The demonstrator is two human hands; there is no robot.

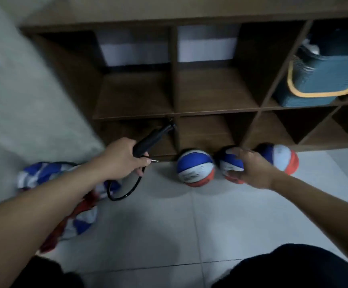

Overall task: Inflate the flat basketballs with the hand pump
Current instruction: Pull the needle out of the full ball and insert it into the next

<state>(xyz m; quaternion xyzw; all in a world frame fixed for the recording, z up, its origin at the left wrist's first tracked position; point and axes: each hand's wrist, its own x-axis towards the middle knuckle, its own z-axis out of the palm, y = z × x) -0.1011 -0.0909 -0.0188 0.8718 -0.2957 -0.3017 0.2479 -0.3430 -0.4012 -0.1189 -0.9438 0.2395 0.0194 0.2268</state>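
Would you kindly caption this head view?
Left hand grips the pump; right hand holds a basketball by the shelf.

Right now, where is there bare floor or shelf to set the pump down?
Bare tiles lie between both arms, before the middle ball. The two left upper cubbies look bare. It is crowded along the shelf foot with three balls, and at the left by the flat balls.

Dark matt wooden shelf point(175, 115); smooth pale floor tiles point(169, 225); matt black plastic pump point(154, 136); woven blue basket point(323, 80).
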